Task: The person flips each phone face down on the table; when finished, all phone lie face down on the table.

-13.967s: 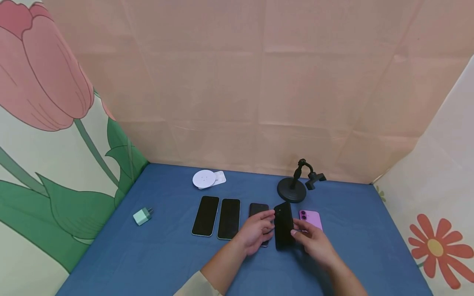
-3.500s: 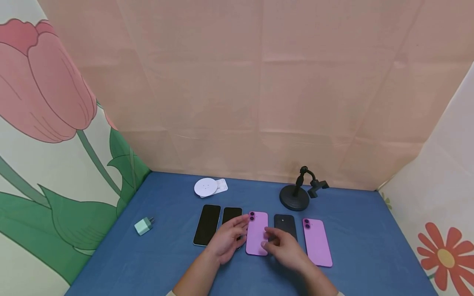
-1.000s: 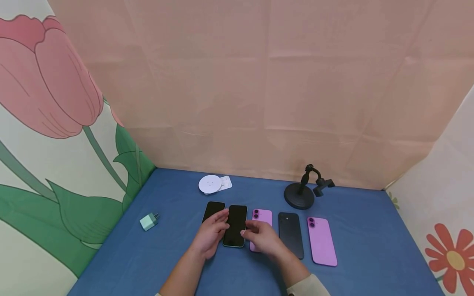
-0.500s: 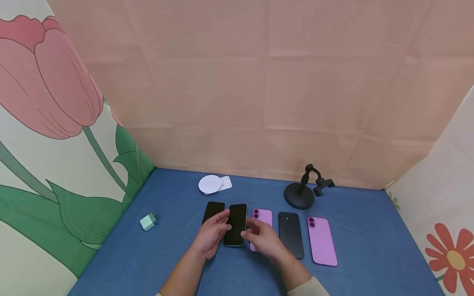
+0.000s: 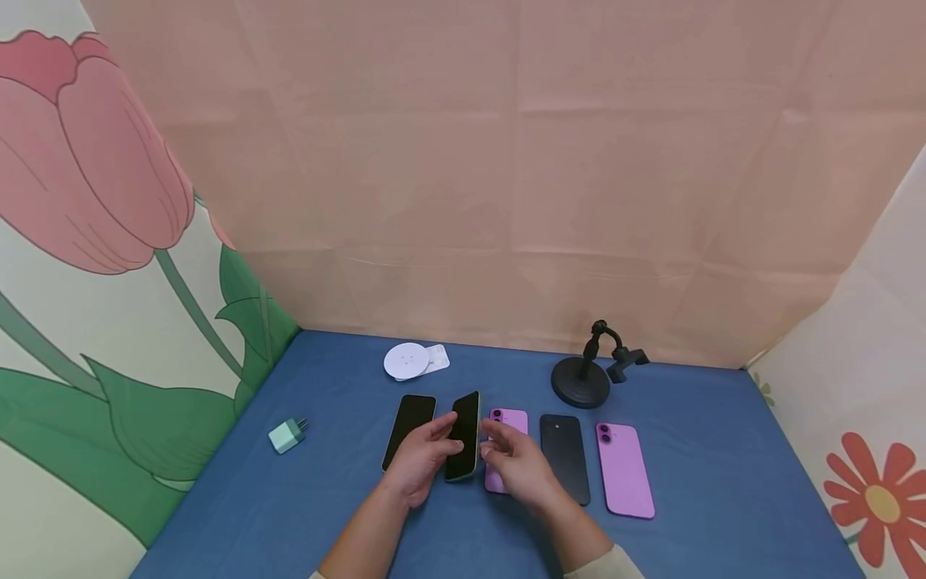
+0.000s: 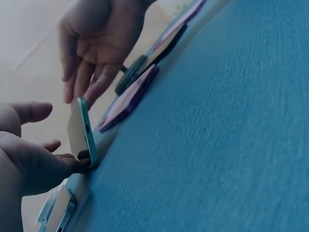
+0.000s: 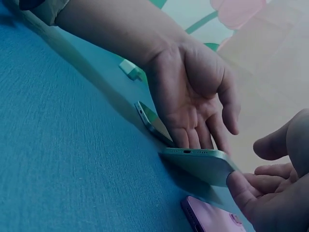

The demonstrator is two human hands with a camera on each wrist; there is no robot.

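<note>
Mint-edged phone (image 5: 469, 428), between the hands and tilted over blue cloth (image 5: 260, 515), apparently supported on both sides to keep its slant. Left hand (image 5: 419, 462): fingers extended at the lowered edge, thumb apart. Right hand (image 5: 522, 466): likewise at the raised edge, partly hiding a pink phone (image 5: 514, 417).

The left forearm (image 5: 370, 532) and right forearm (image 5: 579, 532) reach forward and slant inward, bringing the left hand (image 5: 418, 465) and right hand (image 5: 526, 468) near each other but apart, palms (image 6: 106, 50) facing. The left fingers (image 7: 179, 137) extend fairly straight, the thumb (image 7: 229, 113) spread away from them. The right fingers bend loosely, with that thumb also clear of them.
</note>
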